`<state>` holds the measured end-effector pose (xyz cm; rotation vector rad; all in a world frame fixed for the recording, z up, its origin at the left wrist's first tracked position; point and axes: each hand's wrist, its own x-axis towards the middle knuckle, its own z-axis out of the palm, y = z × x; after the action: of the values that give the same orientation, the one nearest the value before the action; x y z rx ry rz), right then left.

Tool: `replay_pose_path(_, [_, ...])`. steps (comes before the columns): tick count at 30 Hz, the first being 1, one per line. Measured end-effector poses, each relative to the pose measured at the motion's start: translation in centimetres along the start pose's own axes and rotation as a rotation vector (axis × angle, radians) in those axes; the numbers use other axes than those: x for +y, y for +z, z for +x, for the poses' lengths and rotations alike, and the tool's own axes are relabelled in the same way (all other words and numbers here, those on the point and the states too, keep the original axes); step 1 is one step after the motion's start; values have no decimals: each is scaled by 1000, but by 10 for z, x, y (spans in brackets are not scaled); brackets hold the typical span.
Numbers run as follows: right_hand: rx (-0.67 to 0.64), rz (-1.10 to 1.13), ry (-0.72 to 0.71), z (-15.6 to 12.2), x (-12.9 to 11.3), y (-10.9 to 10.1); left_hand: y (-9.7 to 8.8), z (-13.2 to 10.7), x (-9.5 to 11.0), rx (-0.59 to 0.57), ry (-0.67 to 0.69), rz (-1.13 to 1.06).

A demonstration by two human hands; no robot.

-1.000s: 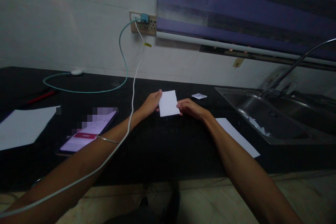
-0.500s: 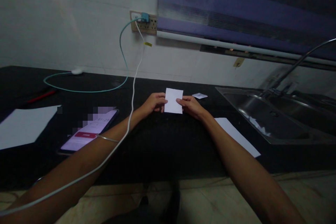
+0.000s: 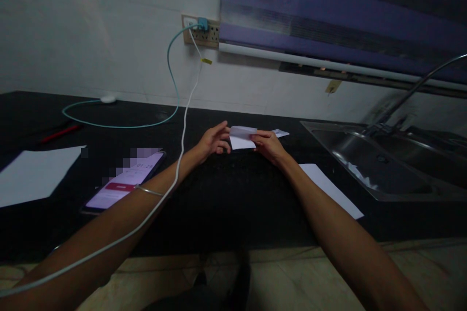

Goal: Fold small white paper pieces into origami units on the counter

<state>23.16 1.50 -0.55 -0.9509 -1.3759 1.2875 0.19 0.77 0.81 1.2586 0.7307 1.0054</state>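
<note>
A small white paper slip (image 3: 241, 138) sits between both hands just above the black counter (image 3: 226, 204), its top edge bent over toward me. My left hand (image 3: 211, 140) pinches the slip's left edge with thumb and fingertips. My right hand (image 3: 268, 145) grips the right edge, fingers curled. A thin bangle circles my left forearm, and a white cable (image 3: 182, 141) hangs across it.
A lit phone (image 3: 124, 182) lies left of my left arm. White sheets rest at the far left (image 3: 32, 175) and right of my right arm (image 3: 330, 189). A small folded paper (image 3: 280, 132) lies behind my hands. A steel sink (image 3: 379, 160) with tap is at right. A teal cable (image 3: 120, 124) loops from the wall socket (image 3: 200, 33).
The slip was held flat and upright, then shifted right; now its upper half is folded down over the lower half, so it looks shorter. Both hands stayed on its edges.
</note>
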Motion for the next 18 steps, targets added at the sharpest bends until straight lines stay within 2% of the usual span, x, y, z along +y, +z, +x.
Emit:
replay_pose_path(3, [-15, -60, -33, 1, 3, -1, -2, 6, -5, -51, -57, 66])
replay_pose_path(7, [-44, -53, -57, -2, -1, 2, 3, 2, -5, -207, -41, 340])
replay_pose_path(13, [-81, 63, 52, -6, -11, 8, 14, -10, 9, -169, 15, 429])
replay_pose_path(18, [-176, -30, 32, -8, -10, 9, 18, -12, 15, -145, 12, 446])
